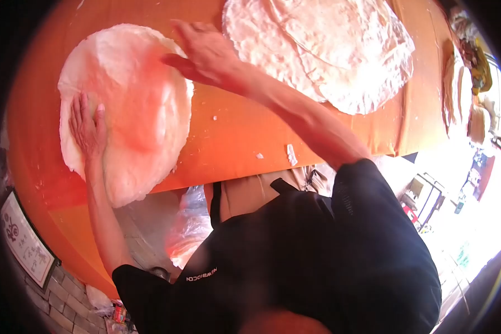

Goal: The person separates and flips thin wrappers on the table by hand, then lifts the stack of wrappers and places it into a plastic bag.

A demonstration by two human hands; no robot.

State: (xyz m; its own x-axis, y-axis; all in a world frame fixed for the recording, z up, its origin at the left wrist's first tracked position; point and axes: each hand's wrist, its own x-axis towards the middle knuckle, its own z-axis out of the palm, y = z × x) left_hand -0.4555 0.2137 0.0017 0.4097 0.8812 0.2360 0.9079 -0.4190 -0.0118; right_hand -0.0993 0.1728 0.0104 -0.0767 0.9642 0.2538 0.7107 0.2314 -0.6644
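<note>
A large pale round flatbread (133, 106), wide and thin with a ragged edge, lies on the orange cloth at the left. My left hand (89, 125) rests flat on its left side, fingers stretched out. Over its upper right edge is my right hand (206, 55), thumb and fingers apart and holding nothing; whether it touches the sheet I cannot tell. To the right of that hand lies a pile of similar round flatbreads (323, 50), wrinkled and overlapping, bright with glare.
The orange cloth (234, 133) covers the table, with small white scraps (291, 155) near its front edge. More folded pale sheets (455, 92) lie at the far right. A clear plastic bag (189, 228) is below the table edge. A framed sign (28, 239) stands at lower left.
</note>
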